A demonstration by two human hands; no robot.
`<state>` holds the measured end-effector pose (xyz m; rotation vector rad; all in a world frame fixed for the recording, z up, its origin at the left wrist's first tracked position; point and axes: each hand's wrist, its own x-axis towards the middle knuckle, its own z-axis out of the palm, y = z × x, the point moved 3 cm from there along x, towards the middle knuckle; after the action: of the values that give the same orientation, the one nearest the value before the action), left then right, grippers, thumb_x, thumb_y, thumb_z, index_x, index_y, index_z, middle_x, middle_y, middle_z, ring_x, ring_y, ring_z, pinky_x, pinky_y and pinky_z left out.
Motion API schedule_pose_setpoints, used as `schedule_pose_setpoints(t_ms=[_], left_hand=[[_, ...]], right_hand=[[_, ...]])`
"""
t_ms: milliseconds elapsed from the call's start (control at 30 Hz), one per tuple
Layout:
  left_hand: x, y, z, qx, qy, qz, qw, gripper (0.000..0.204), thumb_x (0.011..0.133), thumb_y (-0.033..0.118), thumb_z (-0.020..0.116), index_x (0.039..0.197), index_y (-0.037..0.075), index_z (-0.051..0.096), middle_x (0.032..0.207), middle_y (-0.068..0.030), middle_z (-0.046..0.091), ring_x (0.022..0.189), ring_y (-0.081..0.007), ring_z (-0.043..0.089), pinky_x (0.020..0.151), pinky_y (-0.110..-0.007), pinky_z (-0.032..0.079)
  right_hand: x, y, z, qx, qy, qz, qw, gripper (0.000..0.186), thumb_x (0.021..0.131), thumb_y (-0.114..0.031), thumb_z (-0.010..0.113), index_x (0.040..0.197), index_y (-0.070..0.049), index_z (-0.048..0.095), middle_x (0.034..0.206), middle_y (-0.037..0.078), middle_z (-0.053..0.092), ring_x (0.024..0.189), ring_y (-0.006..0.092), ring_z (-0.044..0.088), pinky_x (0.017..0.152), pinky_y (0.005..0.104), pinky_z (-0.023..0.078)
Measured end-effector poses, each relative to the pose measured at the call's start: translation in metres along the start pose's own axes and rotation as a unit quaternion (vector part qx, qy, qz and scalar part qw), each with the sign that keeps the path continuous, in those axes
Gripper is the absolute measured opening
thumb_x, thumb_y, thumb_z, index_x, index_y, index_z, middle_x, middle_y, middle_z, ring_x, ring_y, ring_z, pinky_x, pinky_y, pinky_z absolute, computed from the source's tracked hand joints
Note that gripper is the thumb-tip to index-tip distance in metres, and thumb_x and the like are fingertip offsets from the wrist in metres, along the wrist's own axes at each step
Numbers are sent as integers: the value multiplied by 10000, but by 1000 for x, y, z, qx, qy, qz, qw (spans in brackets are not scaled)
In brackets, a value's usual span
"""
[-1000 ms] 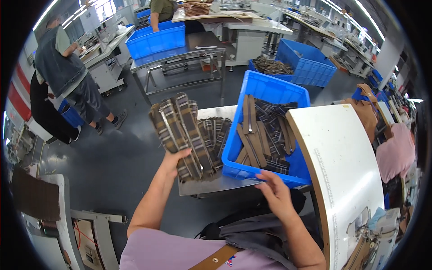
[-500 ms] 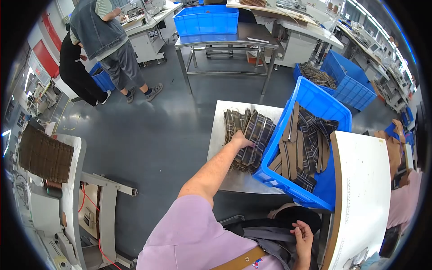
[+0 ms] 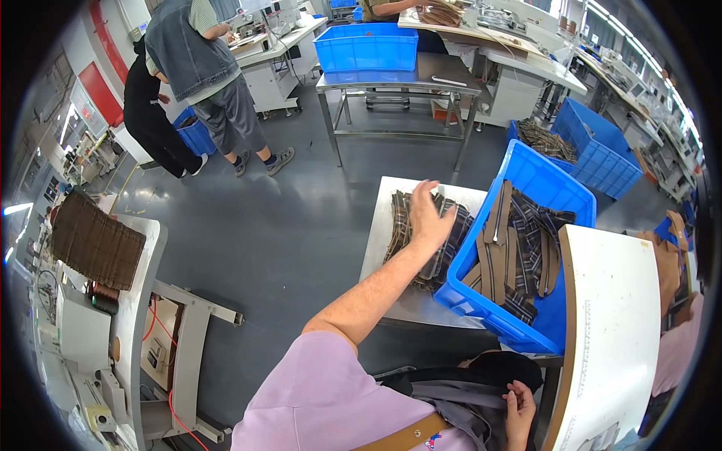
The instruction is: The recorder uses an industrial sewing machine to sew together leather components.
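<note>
My left hand (image 3: pixel 432 222) is raised over bundled plaid fabric strips, with fingers stretched up and thumb apart, holding nothing I can see. Beneath and beside it are a brown plaid bundle (image 3: pixel 398 225) and a darker plaid bundle (image 3: pixel 456 239), partly hidden by the hand. Both lie on a pale metal-topped table (image 3: pixel 377 239). A small greyish piece (image 3: pixel 441 194) shows by the fingers; its kind is unclear. Low on the right, my right hand (image 3: pixel 519 415) rests near dark cloth (image 3: pixel 481 383) at my lap, its fingers loosely bent and apparently empty.
Right of the bundles, a blue crate (image 3: pixel 553 169) holds loose tan and plaid strips (image 3: pixel 519 240). A white tabletop (image 3: pixel 613 323) borders it. Left stands a machine table with a brown fabric stack (image 3: pixel 98 244). Ahead are a steel table (image 3: pixel 406 81) and two standing people (image 3: pixel 197 60).
My left hand has lifted off the dark plaid bundle and opened, its fingers now pointing up. The whole view has shifted slightly right and down. My right hand stays near my lap.
</note>
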<state>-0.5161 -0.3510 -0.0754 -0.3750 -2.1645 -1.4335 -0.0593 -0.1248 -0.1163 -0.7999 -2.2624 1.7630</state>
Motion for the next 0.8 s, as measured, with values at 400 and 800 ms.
schedule_pose_setpoints(t_ms=[400, 800], left_hand=[[-113, 300, 63, -412, -355, 151, 826, 252, 798, 5, 737, 1035, 19, 650, 1013, -149, 697, 967, -297, 691, 853, -398, 539], [-342, 463, 163, -392, -594, 317, 628, 50, 720, 137, 687, 728, 116, 732, 796, -77, 726, 807, -284, 707, 681, -416, 536]], right_hand=[[-94, -116, -31, -169, 52, 25, 984, 327, 1051, -176, 576, 1297, 28, 645, 1247, 191, 695, 1172, 302, 644, 1032, 384, 481], [-241, -76, -173, -246, 451, -76, 855, 306, 1042, -244, 634, 980, 44, 720, 828, 150, 706, 713, 216, 625, 680, 366, 524]])
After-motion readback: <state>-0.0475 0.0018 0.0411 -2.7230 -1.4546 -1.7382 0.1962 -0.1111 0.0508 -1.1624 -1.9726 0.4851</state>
